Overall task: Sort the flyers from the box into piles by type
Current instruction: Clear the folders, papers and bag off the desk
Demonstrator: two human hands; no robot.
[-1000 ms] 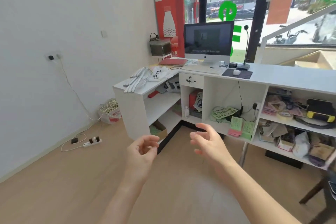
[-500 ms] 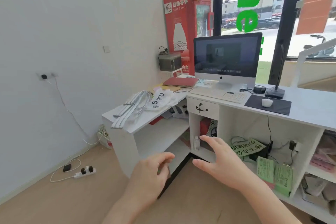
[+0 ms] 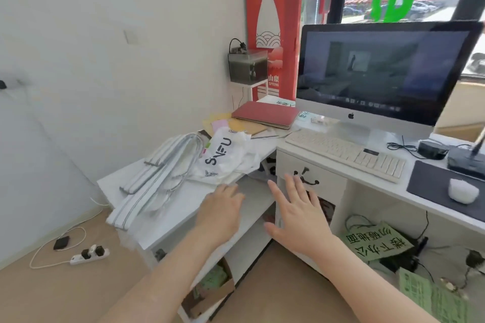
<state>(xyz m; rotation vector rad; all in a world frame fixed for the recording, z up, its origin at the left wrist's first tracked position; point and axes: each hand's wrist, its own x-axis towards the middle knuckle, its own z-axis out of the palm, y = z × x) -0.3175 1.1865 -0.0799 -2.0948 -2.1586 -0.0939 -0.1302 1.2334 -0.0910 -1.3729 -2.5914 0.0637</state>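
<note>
A brown cardboard box (image 3: 210, 294) with green flyers inside sits on the lowest shelf of the white corner desk (image 3: 168, 220), partly hidden under the shelf above. My left hand (image 3: 221, 211) reaches forward over the desk's side wing, fingers relaxed, holding nothing. My right hand (image 3: 296, 212) is spread open in front of the small drawer (image 3: 309, 181), empty too. More green flyers (image 3: 433, 296) stand in the right-hand cubby, beside a large green sheet (image 3: 378, 242) with black characters.
White bags and striped straps (image 3: 162, 178) lie on the side wing. A red folder (image 3: 265, 114), papers, keyboard (image 3: 343, 153), monitor (image 3: 380, 71), mouse (image 3: 462, 190) and mouse pad fill the desktop. A power strip (image 3: 89, 254) lies on the wooden floor at left.
The view has closed in on the desk. Both hands have stretched forward and opened out, now hovering at the desk's corner instead of over the floor.
</note>
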